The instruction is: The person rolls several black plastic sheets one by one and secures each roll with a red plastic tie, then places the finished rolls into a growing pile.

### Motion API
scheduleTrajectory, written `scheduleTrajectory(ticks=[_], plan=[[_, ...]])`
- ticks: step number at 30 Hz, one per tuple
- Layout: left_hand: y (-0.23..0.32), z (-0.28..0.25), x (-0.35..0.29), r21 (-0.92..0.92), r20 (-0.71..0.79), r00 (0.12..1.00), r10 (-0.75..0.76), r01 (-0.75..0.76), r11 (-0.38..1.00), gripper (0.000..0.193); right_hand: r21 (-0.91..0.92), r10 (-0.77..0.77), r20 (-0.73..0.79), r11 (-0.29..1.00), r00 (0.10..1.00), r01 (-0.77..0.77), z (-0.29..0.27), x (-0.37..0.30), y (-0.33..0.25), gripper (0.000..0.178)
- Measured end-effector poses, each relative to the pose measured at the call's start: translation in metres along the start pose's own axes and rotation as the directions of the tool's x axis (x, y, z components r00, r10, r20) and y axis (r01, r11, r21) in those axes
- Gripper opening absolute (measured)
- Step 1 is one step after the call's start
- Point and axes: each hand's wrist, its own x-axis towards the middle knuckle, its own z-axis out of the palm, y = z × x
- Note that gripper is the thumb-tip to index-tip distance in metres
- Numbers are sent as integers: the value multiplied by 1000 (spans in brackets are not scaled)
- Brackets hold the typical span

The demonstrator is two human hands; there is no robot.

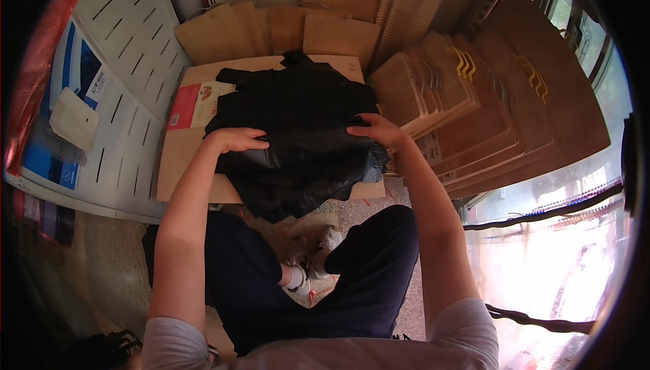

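A black plastic bag (291,109) lies spread and wrinkled over a light wooden board (186,173) in front of me. Two narrow tabs stick out at its far side, and its near edge droops past the board's front. My left hand (237,140) grips the bag on its left side, fingers and thumb drawn together on the plastic. On the right side my right hand (379,131) holds it in the same way, at about the same height. A red and cream label (193,106) on the board shows beside the bag's left edge.
Wooden cutting boards, some with yellow handles (464,63), stand in a row at the right. More boards (338,35) lean at the back. A white slotted panel (125,99) with a blue package (68,109) is at the left. My knees are below the board's front edge.
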Motion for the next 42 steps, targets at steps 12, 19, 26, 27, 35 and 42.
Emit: scheduleTrajectory(ticks=[12,19,26,27,35,42], plan=[[-14,-3,7,-91,-53,998,44,-48,995,43,150,-125,-130,978,984,144,6,20,24,47],[-9,13,1,315,-400,851,340,-221,923,22,-3,-68,-304,998,950,70,10,24,32,48],[-11,41,2,454,-610,705,362,-63,889,14,-261,-215,-443,960,870,104,23,25,29,50],[-9,46,0,453,-611,706,359,-60,889,14,-269,-190,-444,960,876,72,22,23,27,52],[-11,56,10,565,-697,581,421,83,821,14,-350,-158,-575,934,803,-67,32,23,22,58],[-6,53,8,559,-681,574,455,6,829,12,-333,-224,-623,943,750,5,37,34,36,49]])
